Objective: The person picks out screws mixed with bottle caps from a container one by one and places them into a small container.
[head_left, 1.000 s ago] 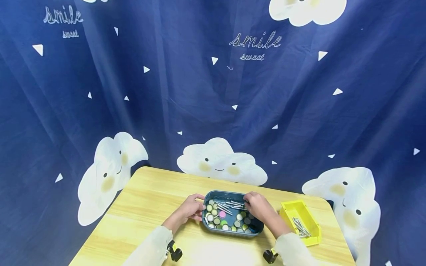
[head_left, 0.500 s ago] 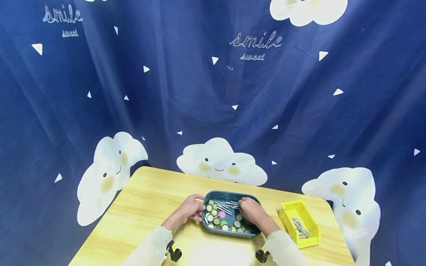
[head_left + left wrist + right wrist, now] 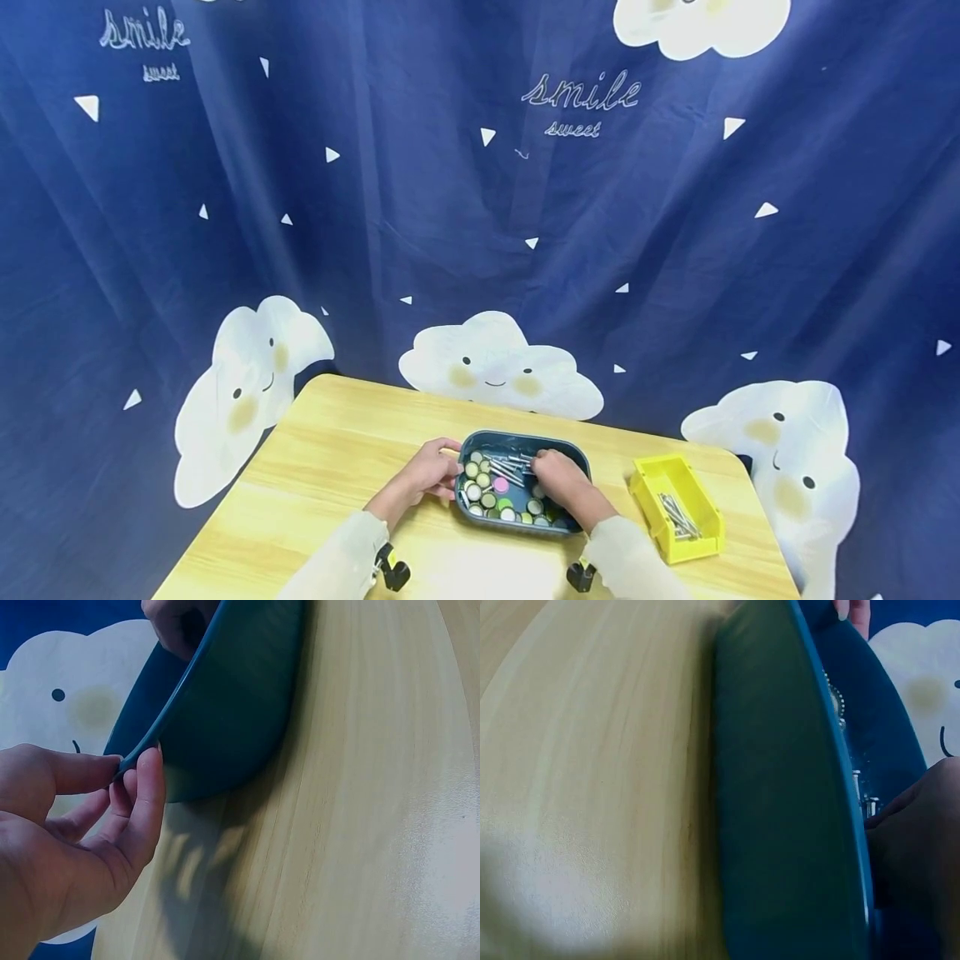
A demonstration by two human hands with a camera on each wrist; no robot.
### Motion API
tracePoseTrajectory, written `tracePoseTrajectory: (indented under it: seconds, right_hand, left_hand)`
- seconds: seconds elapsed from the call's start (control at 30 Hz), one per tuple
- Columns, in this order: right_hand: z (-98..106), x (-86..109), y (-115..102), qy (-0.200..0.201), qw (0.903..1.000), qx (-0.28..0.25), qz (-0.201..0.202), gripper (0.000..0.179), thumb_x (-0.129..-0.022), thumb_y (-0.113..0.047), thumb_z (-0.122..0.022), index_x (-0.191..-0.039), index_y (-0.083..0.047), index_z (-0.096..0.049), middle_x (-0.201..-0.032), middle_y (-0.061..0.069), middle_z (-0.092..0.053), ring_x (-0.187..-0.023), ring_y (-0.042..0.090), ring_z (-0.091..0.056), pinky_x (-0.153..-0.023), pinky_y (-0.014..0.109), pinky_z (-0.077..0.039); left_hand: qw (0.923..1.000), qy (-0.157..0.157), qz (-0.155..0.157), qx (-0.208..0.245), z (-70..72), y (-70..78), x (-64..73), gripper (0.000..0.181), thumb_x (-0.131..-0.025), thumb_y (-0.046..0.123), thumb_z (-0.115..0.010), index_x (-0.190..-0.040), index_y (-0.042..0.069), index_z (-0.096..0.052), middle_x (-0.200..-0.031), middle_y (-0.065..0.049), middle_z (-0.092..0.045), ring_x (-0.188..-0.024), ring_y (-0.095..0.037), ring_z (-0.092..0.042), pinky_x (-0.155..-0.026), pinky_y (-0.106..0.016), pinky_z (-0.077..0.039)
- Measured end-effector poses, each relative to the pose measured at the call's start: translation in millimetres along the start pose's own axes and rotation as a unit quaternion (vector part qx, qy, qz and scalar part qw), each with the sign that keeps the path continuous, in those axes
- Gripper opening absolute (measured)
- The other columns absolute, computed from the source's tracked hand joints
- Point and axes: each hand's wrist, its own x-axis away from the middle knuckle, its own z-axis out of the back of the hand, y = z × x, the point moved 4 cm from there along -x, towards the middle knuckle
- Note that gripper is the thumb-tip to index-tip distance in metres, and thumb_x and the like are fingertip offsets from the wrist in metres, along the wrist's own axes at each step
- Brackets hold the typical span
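Note:
A dark blue-green oval bin (image 3: pixel 517 527) holds silver screws (image 3: pixel 506 472) and several bottle caps (image 3: pixel 474 492), including a pink cap (image 3: pixel 500 483) and a green one. Its left rim is pinched between the thumb and fingers of my left hand (image 3: pixel 432 468), plain in the left wrist view. My right hand (image 3: pixel 562 478) reaches down inside the bin, at the right end of the screws. Two screw heads (image 3: pixel 871 804) show beside it in the right wrist view. Its fingertips are hidden, so whether they hold a screw is unclear.
To the right stands a yellow bin (image 3: pixel 666 477) with several screws (image 3: pixel 678 518) in it. Both bins stand on a light wooden table (image 3: pixel 352 450). Behind the table hangs a blue curtain (image 3: pixel 450 208) printed with clouds.
My right hand has moved left and down, from the bin's right rim area to the screws inside. My left hand stays at the left rim.

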Motion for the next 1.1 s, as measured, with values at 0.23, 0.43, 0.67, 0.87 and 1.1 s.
tracePoseTrajectory:
  seconds: [0.23, 0.43, 0.67, 0.87, 1.1]
  right_hand:
    - [2, 0.1, -2, 0.010, 0.9996, 0.018, 0.017, 0.013, -0.080, -0.010, -0.082, -0.089, -0.006, -0.074, -0.079, 0.006, -0.064, -0.073, 0.020, -0.061, -0.064, 0.031, -0.057]
    - [7, 2.5, -3, 0.025, 0.9986, 0.041, 0.025, 0.008, -0.085, -0.003, -0.076, -0.089, -0.006, -0.070, -0.078, 0.006, -0.060, -0.071, 0.020, -0.058, -0.063, 0.030, -0.056]
    - [24, 5.1, -2, 0.042, 0.9972, 0.057, 0.023, 0.007, -0.088, 0.000, -0.073, -0.090, -0.006, -0.069, -0.080, 0.006, -0.060, -0.073, 0.021, -0.058, -0.067, 0.033, -0.059]
    - [38, 12.0, -1, 0.067, 0.9945, 0.078, 0.021, 0.010, -0.086, 0.002, -0.072, -0.086, -0.006, -0.066, -0.080, 0.007, -0.060, -0.075, 0.023, -0.060, -0.068, 0.034, -0.060]
    - [52, 28.8, 5, 0.095, 0.9937, 0.059, 0.009, 0.014, -0.085, 0.001, -0.073, -0.083, -0.005, -0.060, -0.080, 0.007, -0.060, -0.076, 0.024, -0.060, -0.067, 0.037, -0.059]
  left_hand:
    - [1.0000, 0.000, 0.001, -0.002, -0.3, 0.7, -0.5, 0.053, -0.090, -0.001, -0.059, -0.143, 0.001, -0.050, -0.089, -0.013, -0.063, -0.061, -0.011, -0.059, -0.052, -0.028, -0.066]
    - [1.0000, 0.001, -0.002, -0.001, -0.1, 1.6, 0.1, 0.054, -0.089, -0.001, -0.059, -0.143, 0.000, -0.050, -0.093, -0.016, -0.064, -0.061, -0.011, -0.059, -0.053, -0.029, -0.066]
    - [1.0000, 0.002, -0.002, -0.002, 1.0, 2.9, -0.1, 0.054, -0.089, -0.001, -0.059, -0.142, 0.000, -0.050, -0.096, -0.017, -0.064, -0.062, -0.011, -0.059, -0.053, -0.029, -0.066]
    - [1.0000, 0.005, -0.003, 0.000, 1.5, 2.9, 0.6, 0.055, -0.088, -0.002, -0.058, -0.142, 0.000, -0.050, -0.101, -0.020, -0.065, -0.064, -0.012, -0.059, -0.055, -0.030, -0.067]
    - [1.0000, 0.001, -0.004, 0.001, 0.7, 0.7, 0.9, 0.053, -0.089, -0.002, -0.059, -0.142, -0.001, -0.050, -0.104, -0.022, -0.066, -0.063, -0.011, -0.059, -0.054, -0.029, -0.066]
